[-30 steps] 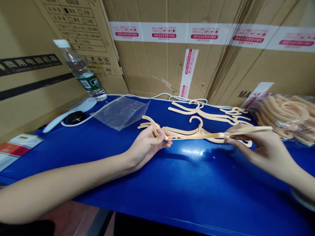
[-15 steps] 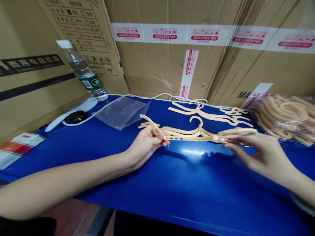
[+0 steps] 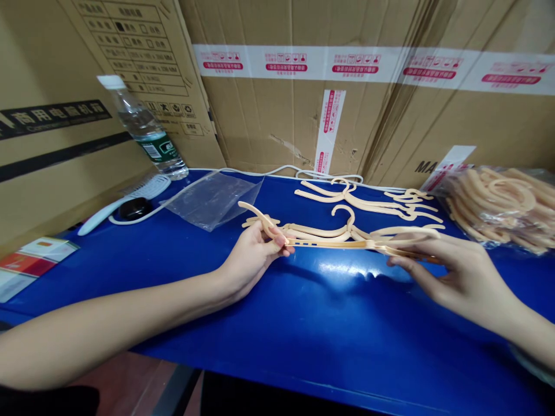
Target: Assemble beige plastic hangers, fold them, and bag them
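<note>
The left hand (image 3: 247, 257) pinches a beige hanger (image 3: 332, 245) near one end — the right hand (image 3: 462, 271) grips it toward the other — holding it roughly level above the blue desk (image 3: 329, 341). Similar hangers (image 3: 321, 233) lie behind; a plastic-wrapped bundle (image 3: 503, 202) sits at right.

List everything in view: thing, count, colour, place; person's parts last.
Held hanger: one, beige, in hands
Loose hangers: several, beige, behind it
Bagged hangers: uncountable, beige, right
Bottle: one, clear, back left
Brush: one, white, near bottle
Object: one, black, unidentified, beside brush
Card: one, red-white, left
Plastic: one, clear, mid-left
Cable: unclear, white, table's back
Boxes: several, brown, behind
Tape: three strips, white-red, boxes
Table: one, blue, beneath
Floor: one, reddish, bottom left
Bar: one, dark, below table
Sleeve: one, black, bottom left
Left hand: one, on held hanger
Right hand: one, on held hanger
</note>
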